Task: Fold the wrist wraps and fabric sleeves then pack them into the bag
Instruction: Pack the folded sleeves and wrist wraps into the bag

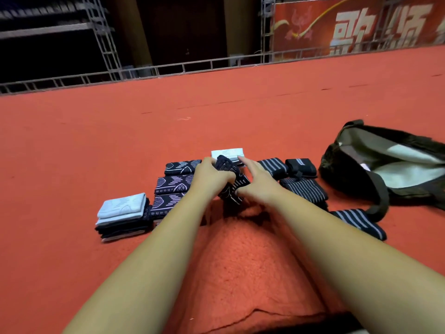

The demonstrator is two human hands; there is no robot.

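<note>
Left hand (212, 177) and right hand (258, 188) grip dark sleeve (231, 195), its length running away.

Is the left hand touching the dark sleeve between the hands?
Touching. The head view shows the left hand gripping the dark sleeve, fingers curled round its upper part.

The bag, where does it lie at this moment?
In the head view the bag lies open on the red carpet at the right edge, just right of the folded striped wrist wraps.
</note>
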